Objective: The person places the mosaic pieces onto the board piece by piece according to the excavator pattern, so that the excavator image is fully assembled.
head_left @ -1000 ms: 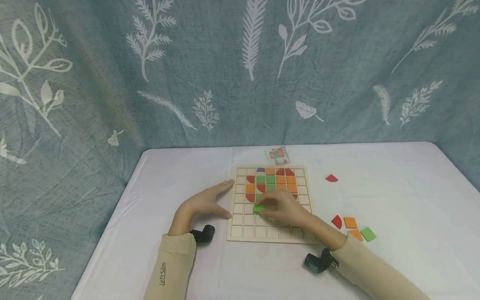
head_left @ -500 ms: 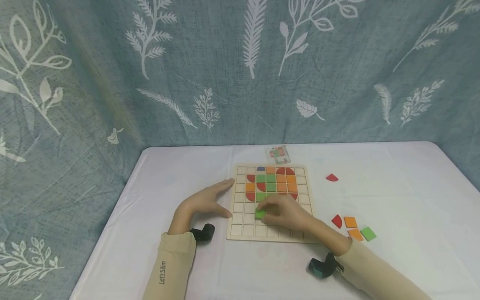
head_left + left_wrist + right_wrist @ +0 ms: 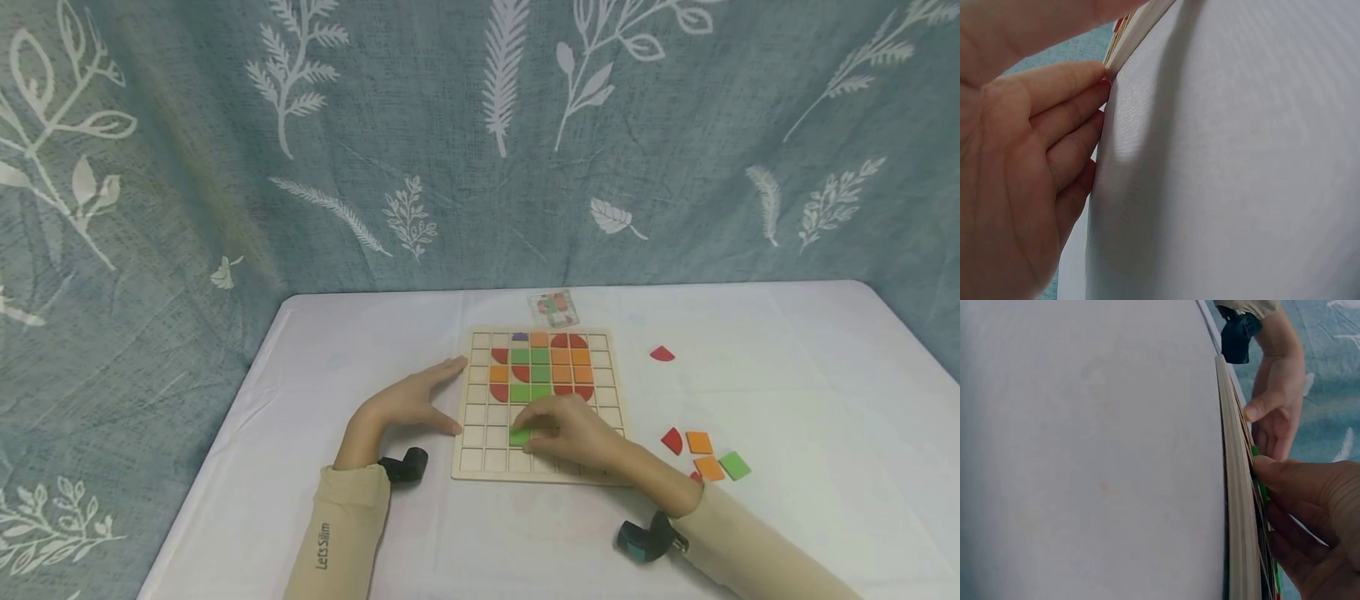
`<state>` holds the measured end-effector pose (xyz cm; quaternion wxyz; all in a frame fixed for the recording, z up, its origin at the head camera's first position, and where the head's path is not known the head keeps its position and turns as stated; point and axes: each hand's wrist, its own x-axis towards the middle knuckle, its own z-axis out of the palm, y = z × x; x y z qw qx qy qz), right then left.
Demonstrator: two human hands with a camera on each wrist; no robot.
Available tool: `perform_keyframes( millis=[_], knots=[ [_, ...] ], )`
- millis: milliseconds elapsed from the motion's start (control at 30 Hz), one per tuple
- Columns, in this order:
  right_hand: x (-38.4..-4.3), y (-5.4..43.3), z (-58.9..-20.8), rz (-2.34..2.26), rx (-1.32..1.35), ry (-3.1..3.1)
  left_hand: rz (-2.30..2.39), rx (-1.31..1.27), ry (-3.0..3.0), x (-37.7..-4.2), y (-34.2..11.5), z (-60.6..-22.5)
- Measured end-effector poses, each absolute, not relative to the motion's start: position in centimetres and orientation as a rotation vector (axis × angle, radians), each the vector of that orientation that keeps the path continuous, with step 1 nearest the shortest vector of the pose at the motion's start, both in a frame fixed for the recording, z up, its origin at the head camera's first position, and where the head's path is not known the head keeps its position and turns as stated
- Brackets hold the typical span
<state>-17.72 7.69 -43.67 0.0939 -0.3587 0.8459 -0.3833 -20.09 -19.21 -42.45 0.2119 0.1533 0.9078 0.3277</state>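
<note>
A wooden grid board (image 3: 474, 459) lies on the white table, its upper rows filled with red, green, orange and blue pieces. My right hand (image 3: 576, 429) pinches a green square tile (image 3: 519, 437) between thumb and fingers, low over the board's lower left cells. In the right wrist view, the thumb and fingers close on the green tile (image 3: 1255, 450) along the board's surface. My left hand (image 3: 407, 404) has its fingers extended, thumb and fingertips at the board's left edge. The left wrist view shows those fingertips (image 3: 1102, 70) against the board's rim.
Right of the board lie loose pieces: a red quarter-circle (image 3: 662, 354), another red quarter-circle (image 3: 672, 441), an orange square (image 3: 699, 442) and a green square (image 3: 735, 466). Behind the board is a small pattern card (image 3: 553, 308). A patterned blue-grey curtain (image 3: 450, 150) hangs behind the table.
My right hand has moved slightly toward the near side of the board with the green square tile, uncovering more pieces in the fourth row. The left hand has stayed at the edge.
</note>
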Motion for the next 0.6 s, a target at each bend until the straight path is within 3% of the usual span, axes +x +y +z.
perform_keyframes(
  millis=[600],
  knots=[
    [-18.5,9.2,-42.4,-1.319,-0.977,2.162,0.922,0.424,2.513,-20.1,-19.1,-42.4]
  ],
)
